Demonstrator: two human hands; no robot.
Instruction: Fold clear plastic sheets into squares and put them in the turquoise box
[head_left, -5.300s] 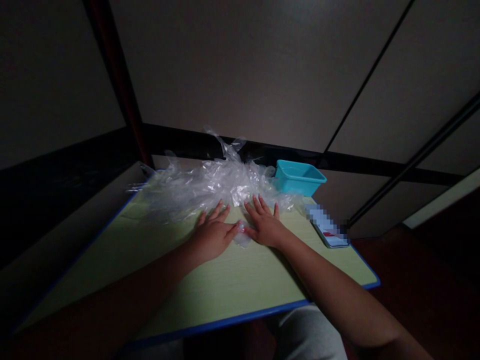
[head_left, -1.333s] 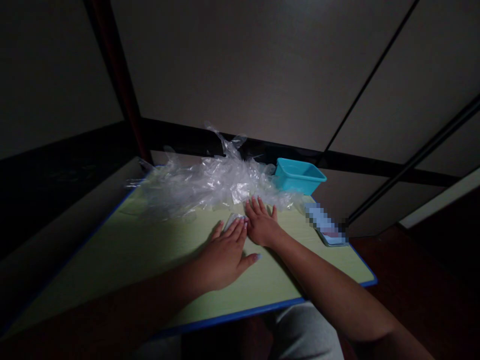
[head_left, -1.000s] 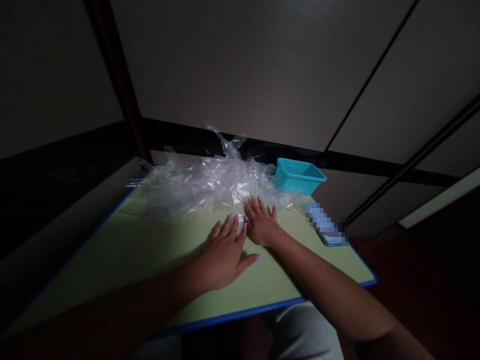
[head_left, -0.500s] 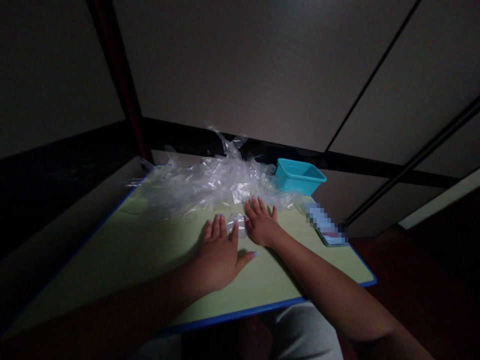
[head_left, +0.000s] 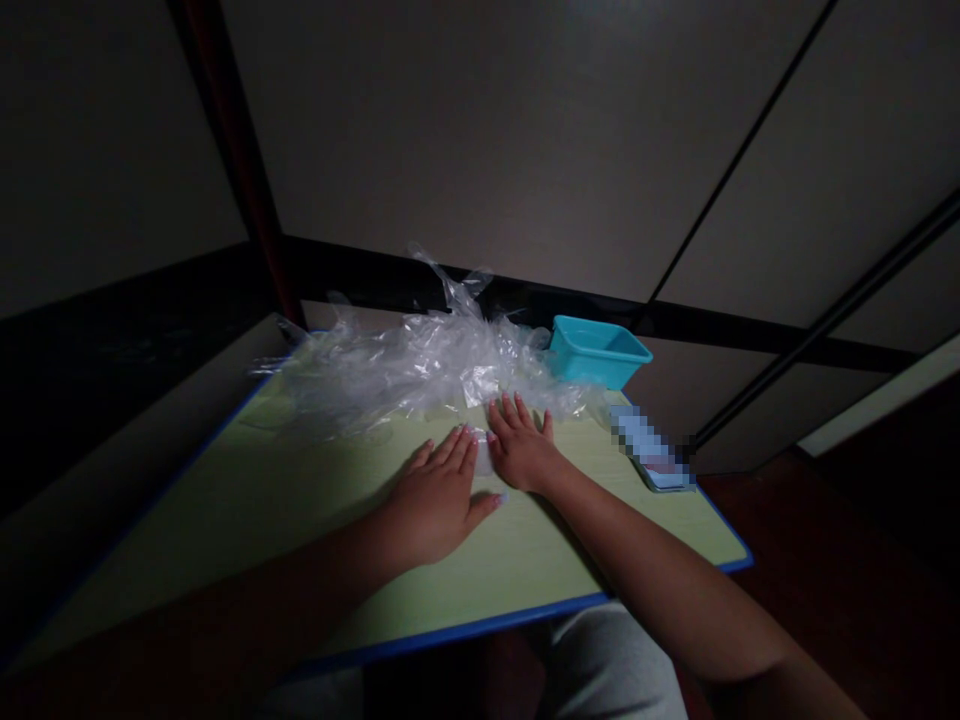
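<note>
My left hand [head_left: 437, 500] lies flat, fingers stretched forward and thumb out to the side. Its fingertips reach over the left part of a small flat piece of clear plastic film [head_left: 484, 458] on the table. On the right side of that film rests my right hand [head_left: 525, 452], palm down with its fingers spread. Part of the film is hidden beneath both hands. Just beyond my fingertips is a loose heap of crumpled, clear, thin plastic [head_left: 420, 360] that looks like disposable gloves. Neither hand grasps anything.
A turquoise plastic basket [head_left: 600, 352] stands at the table's back right corner, touching the heap. A pale blue flat item, partly blurred out [head_left: 656, 455], lies by the right edge. The yellow-green table [head_left: 540, 545] has a blue rim, with a panelled wall [head_left: 487, 150] behind it.
My left hand has turned and shifted to the right, its fingers now closer together and over the film. My right hand stays where it was.
</note>
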